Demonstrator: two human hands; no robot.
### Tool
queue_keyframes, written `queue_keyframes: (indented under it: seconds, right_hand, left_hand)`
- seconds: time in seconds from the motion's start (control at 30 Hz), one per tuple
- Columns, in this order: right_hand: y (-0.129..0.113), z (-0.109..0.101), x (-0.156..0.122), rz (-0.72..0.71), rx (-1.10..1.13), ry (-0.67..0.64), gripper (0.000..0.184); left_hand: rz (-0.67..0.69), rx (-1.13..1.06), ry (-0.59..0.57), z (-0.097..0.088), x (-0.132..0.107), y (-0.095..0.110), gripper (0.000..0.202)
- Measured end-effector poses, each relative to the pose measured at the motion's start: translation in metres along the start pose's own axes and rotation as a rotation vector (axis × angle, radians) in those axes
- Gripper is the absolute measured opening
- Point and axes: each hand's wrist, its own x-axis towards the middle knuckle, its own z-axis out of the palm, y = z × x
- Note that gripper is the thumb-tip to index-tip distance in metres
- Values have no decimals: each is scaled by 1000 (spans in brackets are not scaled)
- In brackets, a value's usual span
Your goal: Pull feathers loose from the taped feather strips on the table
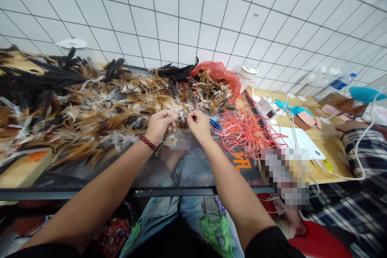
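My left hand [161,126], with a dark red bead bracelet [148,143] on the wrist, has its thumb and forefinger pinched together. My right hand [198,125] makes a like pinch a short way to the right. A thin pale strand [182,117] seems to run between the two pinches; whether it is thread or a quill I cannot tell. Just beyond the fingers spreads a long heap of brown and white feathers [121,102]. Blue-handled snips [215,123] lie beside my right hand, next to a tangle of pink-red plastic strips [244,127].
Black feathers [57,70] and a red plastic bag [219,73] lie at the back by the tiled wall. A white lidded cup [248,73], a power strip [267,109] and cables stand right. At far right, another person's plaid sleeve [361,147] rests at the wooden table.
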Motion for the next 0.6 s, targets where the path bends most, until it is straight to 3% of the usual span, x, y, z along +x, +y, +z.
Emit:
queue_keyframes:
  seconds: [0.1,0.2,0.43,0.6]
  right_hand:
    - [-3,4,-3,-10,59,-55,12]
    - [-7,4,-4,19,114,-40,11]
    - [-7,3,-1,-24,367,67,15]
    - [-15,-2,-5,-209,306,57,14]
  left_hand:
    - [-81,-256,-86,1,-3,6,14]
    - [-154,-366,-163,1,-4,9,14]
    - [-202,-398,-174,-4,0,9,9]
    - [-132,-325,-139,-3,-1,9,22]
